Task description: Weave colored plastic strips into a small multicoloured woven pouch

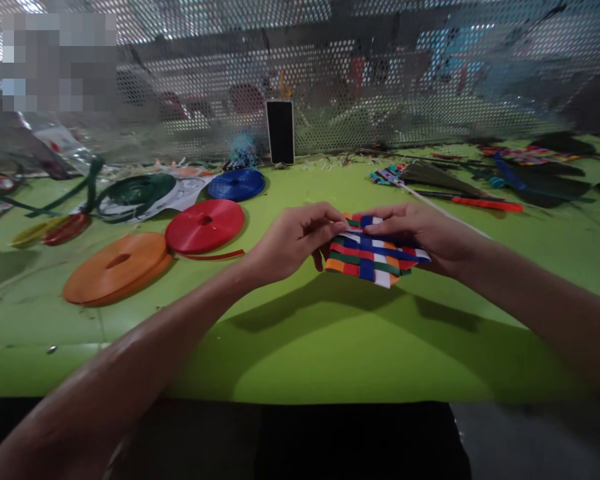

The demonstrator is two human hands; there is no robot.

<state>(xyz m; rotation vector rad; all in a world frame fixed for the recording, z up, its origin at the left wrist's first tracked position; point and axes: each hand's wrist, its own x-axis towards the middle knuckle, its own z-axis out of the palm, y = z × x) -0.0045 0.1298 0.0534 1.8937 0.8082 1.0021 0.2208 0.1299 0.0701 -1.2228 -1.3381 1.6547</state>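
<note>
Both hands hold a small woven piece of ribbon strips [367, 257], plaited in blue, white, red, orange and green, above the table. My left hand [300, 240] pinches its upper left side, thumb and index finger at a white strip. On the right edge, my right hand [425, 233] is closed with the thumb on top; its other fingers are mostly hidden. A long thin white strip [445, 212] stretches behind the right hand toward the right. To the left lie a red ribbon roll [225, 223] with a loose end, and an orange ribbon roll [145, 257].
On the green table [330, 360] are a blue ribbon roll [237, 184] and a dark green roll [140, 193]. A phone [281, 132] leans against the perforated metal screen [195, 120] at the back. Another woven piece [387, 175] and a red-orange pen-like object [487, 204] lie at right.
</note>
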